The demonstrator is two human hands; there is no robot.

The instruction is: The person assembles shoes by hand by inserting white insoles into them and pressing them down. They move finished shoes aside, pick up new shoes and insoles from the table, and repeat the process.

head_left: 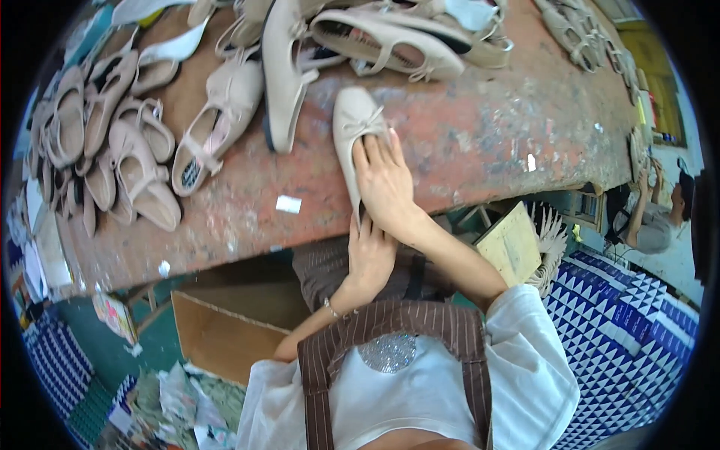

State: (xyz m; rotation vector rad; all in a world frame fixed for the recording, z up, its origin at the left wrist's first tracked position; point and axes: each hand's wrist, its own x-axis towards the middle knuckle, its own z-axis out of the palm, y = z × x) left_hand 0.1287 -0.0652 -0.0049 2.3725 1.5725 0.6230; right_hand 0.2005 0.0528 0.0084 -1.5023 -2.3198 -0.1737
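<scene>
A beige flat shoe with a small bow point(347, 127) lies at the middle of the table near its front edge, toe pointing away from me. My right hand point(386, 187) reaches over it with the fingers inside the shoe's opening, gripping its side. At the heel end, my left hand point(371, 259) holds the back of the same shoe; its fingertips are partly hidden. Just left of my hands, a beige strapped shoe point(283, 82) rests on its side. Another strapped shoe point(386, 49) lies beyond the toe, and one more point(217, 124) sits farther left.
Several beige shoes point(139, 176) crowd the left of the worn reddish table point(465, 142), and more point(574, 34) lie at the far right. A white paper label point(288, 204) is on the tabletop. Below stand an open cardboard box point(225, 330) and blue-white patterned boxes point(615, 337). Another person point(652, 217) works at right.
</scene>
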